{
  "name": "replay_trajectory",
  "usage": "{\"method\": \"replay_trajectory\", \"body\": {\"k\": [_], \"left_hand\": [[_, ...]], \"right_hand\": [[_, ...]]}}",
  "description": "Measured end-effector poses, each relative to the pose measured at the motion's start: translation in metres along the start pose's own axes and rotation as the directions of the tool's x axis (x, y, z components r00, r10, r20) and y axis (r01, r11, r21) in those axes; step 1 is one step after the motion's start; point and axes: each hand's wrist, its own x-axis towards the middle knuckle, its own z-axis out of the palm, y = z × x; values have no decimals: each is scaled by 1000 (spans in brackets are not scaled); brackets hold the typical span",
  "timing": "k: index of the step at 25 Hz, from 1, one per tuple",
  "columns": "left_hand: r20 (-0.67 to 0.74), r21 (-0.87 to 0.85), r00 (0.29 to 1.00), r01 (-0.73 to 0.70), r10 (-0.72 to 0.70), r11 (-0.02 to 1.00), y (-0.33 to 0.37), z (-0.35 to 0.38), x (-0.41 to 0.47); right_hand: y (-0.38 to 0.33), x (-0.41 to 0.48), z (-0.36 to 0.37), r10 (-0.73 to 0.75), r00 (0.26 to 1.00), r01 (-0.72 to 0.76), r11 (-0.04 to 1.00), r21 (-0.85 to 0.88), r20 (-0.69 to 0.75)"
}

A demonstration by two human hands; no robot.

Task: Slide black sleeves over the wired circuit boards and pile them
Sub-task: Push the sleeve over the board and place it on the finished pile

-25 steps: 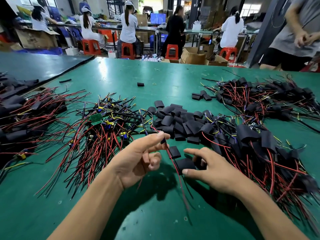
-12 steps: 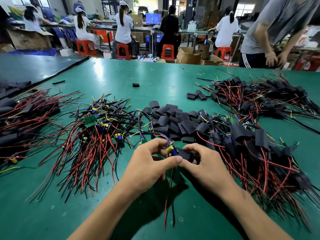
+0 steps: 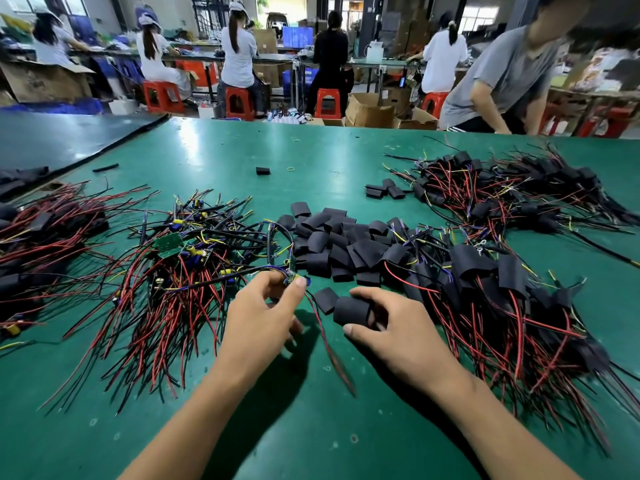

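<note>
Left hand pinches board at its 1 o'clock; right hand grips sleeve at its 10 o'clock.

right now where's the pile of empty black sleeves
Head view: the pile of empty black sleeves lies mid-table, just beyond the right hand, between the unsleeved boards on the left and the sleeved heap on the right.

Fingers hide most of what seems a circuit board; trailing wires blur.
</note>
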Motion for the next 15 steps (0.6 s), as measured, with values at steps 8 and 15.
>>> {"method": "replay_trajectory", "body": {"k": [8,15], "left_hand": [[113,-750,944,285,-309,596,2,-13,15],[85,-817,934,265,-346,513,1,-20,24]], "right_hand": [[0,3,-7,71,991,-45,974,220,-109],[6,6,-5,166,974,-83,895,439,-154]]}}
